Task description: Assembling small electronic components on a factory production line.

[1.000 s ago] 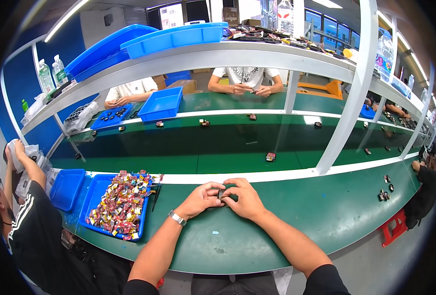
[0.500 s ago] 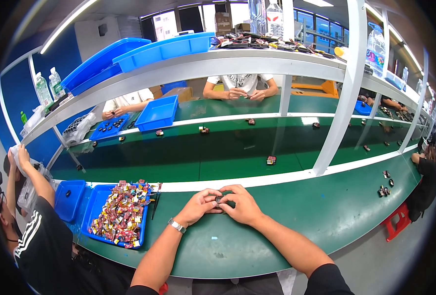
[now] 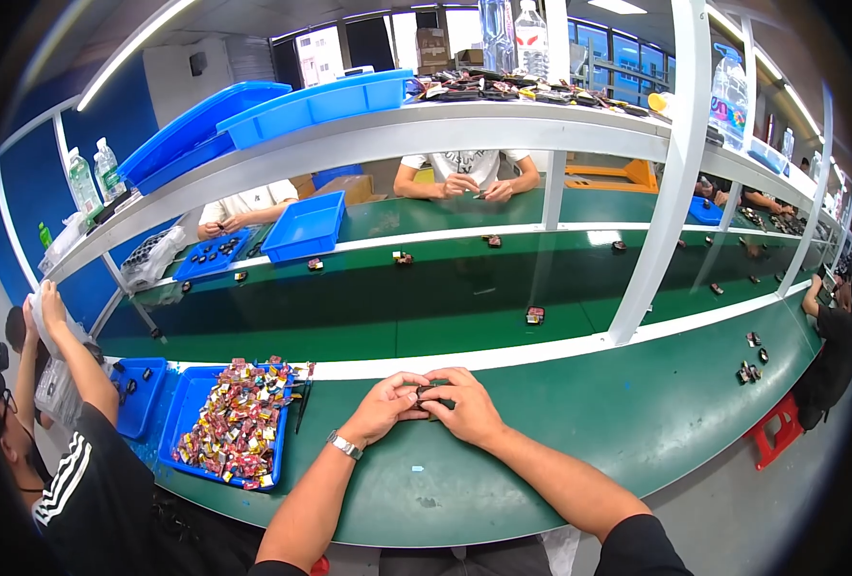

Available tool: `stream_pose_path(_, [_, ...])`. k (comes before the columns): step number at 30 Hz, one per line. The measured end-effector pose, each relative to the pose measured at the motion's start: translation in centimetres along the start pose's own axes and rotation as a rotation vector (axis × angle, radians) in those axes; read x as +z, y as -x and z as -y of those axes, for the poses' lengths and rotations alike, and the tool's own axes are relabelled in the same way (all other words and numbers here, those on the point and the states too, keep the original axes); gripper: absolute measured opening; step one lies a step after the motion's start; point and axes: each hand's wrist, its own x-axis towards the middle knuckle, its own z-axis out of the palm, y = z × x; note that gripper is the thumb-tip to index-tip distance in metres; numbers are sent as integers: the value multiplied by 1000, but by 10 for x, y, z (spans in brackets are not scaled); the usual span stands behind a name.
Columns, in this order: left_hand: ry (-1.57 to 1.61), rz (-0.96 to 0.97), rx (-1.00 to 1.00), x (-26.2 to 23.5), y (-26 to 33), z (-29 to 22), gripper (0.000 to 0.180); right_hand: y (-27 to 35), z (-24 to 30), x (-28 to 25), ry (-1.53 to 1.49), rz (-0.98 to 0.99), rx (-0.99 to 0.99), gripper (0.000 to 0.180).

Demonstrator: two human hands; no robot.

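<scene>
Both my hands meet above the green bench (image 3: 541,432), close to its far white edge. Between their fingertips is a small black part (image 3: 424,392), mostly covered by the fingers, so its exact kind cannot be made out. My left hand (image 3: 384,411) closes on it from one side, a metal watch on that wrist. From the other side my right hand (image 3: 468,411) pinches it with thumb and forefinger. To the left of my hands a blue tray (image 3: 168,451) is heaped with small red, yellow and white wrapped pieces (image 3: 234,422).
Black tweezers (image 3: 303,403) lie beside the heaped tray. A smaller blue tray (image 3: 130,427) holds several black parts, near a co-worker's arm (image 3: 85,360) with a clear plastic bag. Beyond the white post (image 3: 661,192) a conveyor (image 3: 445,312) carries small pieces. Black parts (image 3: 750,372) sit at the bench's right.
More black parts lie in the smaller blue tray at the left. Pieces on the conveyor have shifted slightly right. My hands stay together, the fingers slightly moved around the part.
</scene>
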Motion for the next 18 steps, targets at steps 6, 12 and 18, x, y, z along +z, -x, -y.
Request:
stream_pose_path(6, [27, 0, 8, 0, 0, 0, 26, 1, 1, 4, -13, -13, 51, 14])
stream_pose_path(12, [-18, -82, 13, -1, 7, 4, 24, 0, 8, 11, -86, -28, 15, 18])
stream_pose_path(18, [39, -49, 84, 12, -3, 2, 27, 3, -3, 7, -13, -83, 33, 19])
